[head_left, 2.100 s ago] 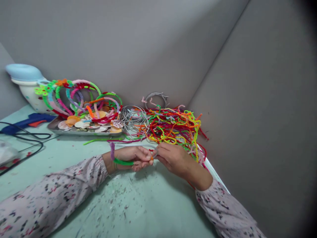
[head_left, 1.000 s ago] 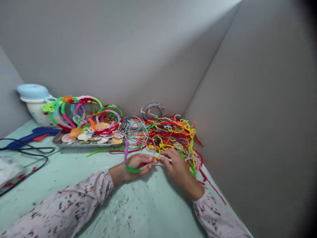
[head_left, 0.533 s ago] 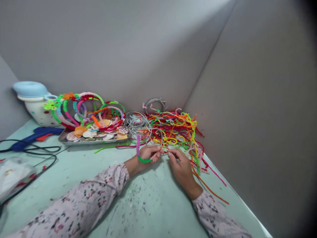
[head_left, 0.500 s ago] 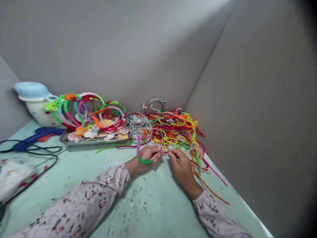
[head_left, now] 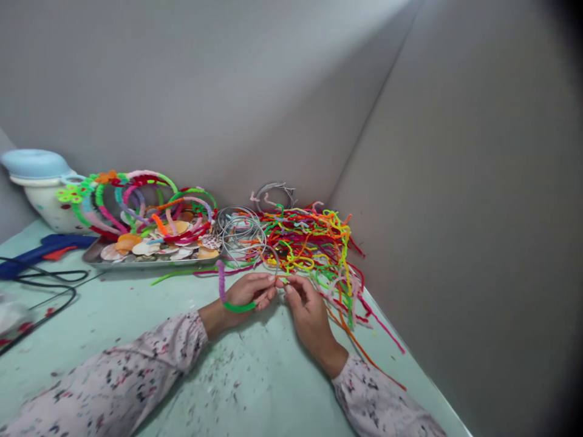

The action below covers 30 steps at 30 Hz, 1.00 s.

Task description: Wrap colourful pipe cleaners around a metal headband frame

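Note:
My left hand (head_left: 249, 290) is closed round a partly wrapped wire hoop (head_left: 240, 308), its covered end bent in purple and green pipe cleaner. Bare grey wire curves up beyond the fingertips. Between the two hands a short stretch of orange pipe cleaner (head_left: 281, 277) shows at the wire. My right hand (head_left: 310, 312) pinches at it with thumb and forefinger, close to the left fingertips. Just behind the hands lies a tangled heap of coloured pipe cleaners (head_left: 314, 233). My fingers partly hide where the pipe cleaner meets the wire.
Grey wire coils (head_left: 241, 233) lie left of the heap. A metal tray (head_left: 150, 264) holds seashells and several wrapped hoops (head_left: 130, 203). Farther left are a blue glue gun (head_left: 50, 244), a black cord (head_left: 68, 290) and a white jar with a blue lid (head_left: 36, 164). Grey walls enclose the table.
The whole scene has shifted left in view as the head moved. Both hands keep nearly the same grip and position against each other, with small finger movements at the orange pipe cleaner.

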Each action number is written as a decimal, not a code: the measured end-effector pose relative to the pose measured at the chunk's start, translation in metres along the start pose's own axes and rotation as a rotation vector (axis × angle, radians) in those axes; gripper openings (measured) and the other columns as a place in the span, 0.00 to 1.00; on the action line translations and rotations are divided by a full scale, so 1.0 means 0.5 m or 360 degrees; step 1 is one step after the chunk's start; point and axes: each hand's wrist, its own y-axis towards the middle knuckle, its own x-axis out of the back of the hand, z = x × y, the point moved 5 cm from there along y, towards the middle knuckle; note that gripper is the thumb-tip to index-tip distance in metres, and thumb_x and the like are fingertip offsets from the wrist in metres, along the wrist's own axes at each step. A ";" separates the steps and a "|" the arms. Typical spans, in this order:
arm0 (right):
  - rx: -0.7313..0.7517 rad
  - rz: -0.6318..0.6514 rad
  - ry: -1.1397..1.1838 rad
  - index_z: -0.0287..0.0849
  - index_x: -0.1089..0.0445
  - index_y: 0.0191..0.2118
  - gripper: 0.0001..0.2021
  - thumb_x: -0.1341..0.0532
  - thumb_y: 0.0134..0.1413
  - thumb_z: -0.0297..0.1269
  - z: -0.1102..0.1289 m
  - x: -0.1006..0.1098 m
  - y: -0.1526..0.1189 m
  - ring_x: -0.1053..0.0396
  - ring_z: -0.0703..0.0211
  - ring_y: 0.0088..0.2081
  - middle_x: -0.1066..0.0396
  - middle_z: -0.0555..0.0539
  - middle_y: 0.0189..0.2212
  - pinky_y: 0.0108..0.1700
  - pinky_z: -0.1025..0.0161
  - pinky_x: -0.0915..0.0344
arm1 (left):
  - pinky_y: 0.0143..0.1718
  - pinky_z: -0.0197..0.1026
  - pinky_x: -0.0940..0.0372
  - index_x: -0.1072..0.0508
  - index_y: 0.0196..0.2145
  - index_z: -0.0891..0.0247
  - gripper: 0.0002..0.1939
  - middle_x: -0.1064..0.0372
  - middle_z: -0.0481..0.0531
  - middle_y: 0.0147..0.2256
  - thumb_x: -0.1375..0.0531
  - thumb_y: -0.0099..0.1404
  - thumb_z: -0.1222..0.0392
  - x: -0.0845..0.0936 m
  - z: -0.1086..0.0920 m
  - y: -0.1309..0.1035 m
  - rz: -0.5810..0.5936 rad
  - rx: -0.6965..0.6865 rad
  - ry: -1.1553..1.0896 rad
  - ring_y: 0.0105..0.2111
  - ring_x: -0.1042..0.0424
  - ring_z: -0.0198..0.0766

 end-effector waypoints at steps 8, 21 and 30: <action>0.0068 -0.0053 0.0014 0.44 0.36 0.48 0.12 0.46 0.59 0.35 0.002 -0.015 0.037 0.31 0.57 0.44 0.30 0.44 0.44 0.44 0.60 0.33 | 0.14 0.28 0.52 0.33 0.28 0.67 0.07 0.38 0.45 0.19 0.40 0.60 0.61 -0.001 -0.012 0.003 -0.0109 0.0034 -0.0299 0.13 0.44 0.24; 0.0179 -0.0017 0.0032 0.45 0.35 0.47 0.11 0.45 0.59 0.35 -0.005 -0.016 0.039 0.32 0.56 0.43 0.30 0.44 0.42 0.45 0.58 0.34 | 0.15 0.29 0.54 0.37 0.31 0.64 0.09 0.36 0.44 0.22 0.39 0.60 0.58 0.009 -0.009 0.013 -0.0105 -0.0062 -0.0161 0.15 0.43 0.24; 0.0143 0.0013 0.0035 0.43 0.30 0.40 0.07 0.44 0.58 0.36 -0.018 -0.022 0.049 0.31 0.59 0.36 0.30 0.46 0.35 0.39 0.62 0.33 | 0.15 0.29 0.54 0.38 0.29 0.64 0.12 0.36 0.44 0.20 0.38 0.58 0.57 0.000 -0.005 0.013 -0.0200 -0.0071 0.0050 0.14 0.43 0.24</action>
